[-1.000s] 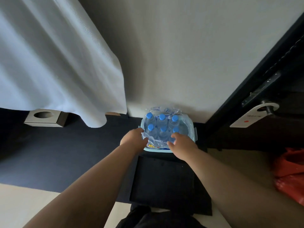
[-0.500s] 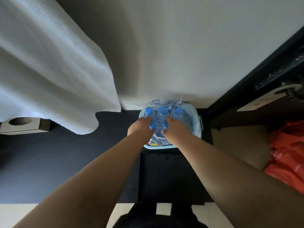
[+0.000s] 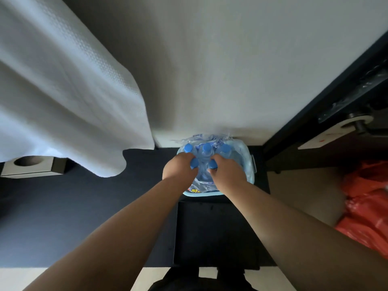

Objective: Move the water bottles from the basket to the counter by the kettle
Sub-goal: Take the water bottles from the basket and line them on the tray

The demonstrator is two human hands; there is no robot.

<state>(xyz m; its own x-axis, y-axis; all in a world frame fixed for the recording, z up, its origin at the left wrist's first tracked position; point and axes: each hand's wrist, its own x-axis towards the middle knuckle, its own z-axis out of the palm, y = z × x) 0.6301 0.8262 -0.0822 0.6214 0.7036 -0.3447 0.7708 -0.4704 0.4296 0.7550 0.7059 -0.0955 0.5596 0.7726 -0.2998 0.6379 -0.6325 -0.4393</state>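
The floor (image 3: 84, 217) is dark blue carpet, with a pale strip (image 3: 12, 278) along its near edge. A light blue basket (image 3: 253, 164) stands on it at the foot of the wall (image 3: 231, 80). Just in front of the basket lies a flat black mat (image 3: 214, 234). Well to the basket's left sits a square box (image 3: 31, 166) with a round hole on top. To the basket's right, a red plastic bag (image 3: 369, 206) lies on a tan patch of floor.

Left hand (image 3: 178, 169), right hand (image 3: 227, 173) around blue-capped bottles (image 3: 206, 148)

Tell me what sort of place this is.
Likely a hotel room: a hanger sign hangs on the door handle, white bedding drapes at the left, and wrapped water bottles sit in a basket.
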